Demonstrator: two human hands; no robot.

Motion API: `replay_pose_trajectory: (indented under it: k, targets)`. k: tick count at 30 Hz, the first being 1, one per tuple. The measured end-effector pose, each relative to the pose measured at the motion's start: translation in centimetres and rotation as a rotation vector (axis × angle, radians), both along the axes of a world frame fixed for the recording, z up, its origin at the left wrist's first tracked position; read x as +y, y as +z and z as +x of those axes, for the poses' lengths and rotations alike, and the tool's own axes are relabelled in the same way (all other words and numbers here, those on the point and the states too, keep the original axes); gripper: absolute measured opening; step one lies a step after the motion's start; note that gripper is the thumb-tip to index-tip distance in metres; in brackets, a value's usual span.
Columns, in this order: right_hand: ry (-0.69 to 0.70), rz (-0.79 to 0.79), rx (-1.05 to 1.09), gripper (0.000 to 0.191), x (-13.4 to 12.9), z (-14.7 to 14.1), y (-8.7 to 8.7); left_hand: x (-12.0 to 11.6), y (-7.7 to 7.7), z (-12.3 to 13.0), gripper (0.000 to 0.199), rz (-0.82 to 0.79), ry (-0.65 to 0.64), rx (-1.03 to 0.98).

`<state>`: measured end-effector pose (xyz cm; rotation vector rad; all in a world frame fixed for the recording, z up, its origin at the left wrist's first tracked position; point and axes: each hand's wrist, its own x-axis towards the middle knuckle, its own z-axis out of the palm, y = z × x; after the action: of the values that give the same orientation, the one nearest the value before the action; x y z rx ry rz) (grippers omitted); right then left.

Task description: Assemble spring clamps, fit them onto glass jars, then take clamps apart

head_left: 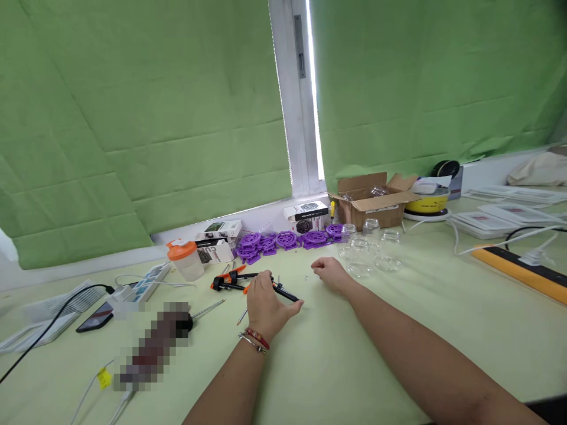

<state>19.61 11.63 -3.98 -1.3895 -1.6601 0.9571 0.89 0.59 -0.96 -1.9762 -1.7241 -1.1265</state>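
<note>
My left hand is closed over a black rod-shaped tool; the rod runs out past my fingers toward the thumb, and its middle is hidden. Beside this hand on the far left lie more black and orange tools with long rods. My right hand is low over the table, its fingers curled and pinched together; whatever they hold is too small or hidden to name. A few tiny clear or metallic bits lie between the two hands. Below the left hand's wrist side rests a thin metal rod.
Purple plastic wheel-like parts line the back, near small printed boxes. Clear glass jars and an open cardboard box stand right. A shaker bottle, power strip and screwdriver shaft are left.
</note>
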Motion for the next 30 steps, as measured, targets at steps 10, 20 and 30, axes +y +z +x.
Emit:
replay_pose_trajectory:
  k: [10, 20, 30]
  targets:
    - [0.142, 0.187, -0.396, 0.023, -0.4, -0.3, -0.6, -0.1, -0.3, 0.0, 0.077, -0.055, -0.021, -0.013]
    - [0.136, 0.237, -0.545, 0.016, 0.0, -0.2, -0.5, -0.4, 0.3, -0.1, 0.071, -0.151, -0.003, -0.034]
    - [0.113, 0.245, -0.55, 0.009, 0.1, 0.0, -0.3, -1.0, 1.2, 0.0, 0.069, -0.259, -0.025, -0.168]
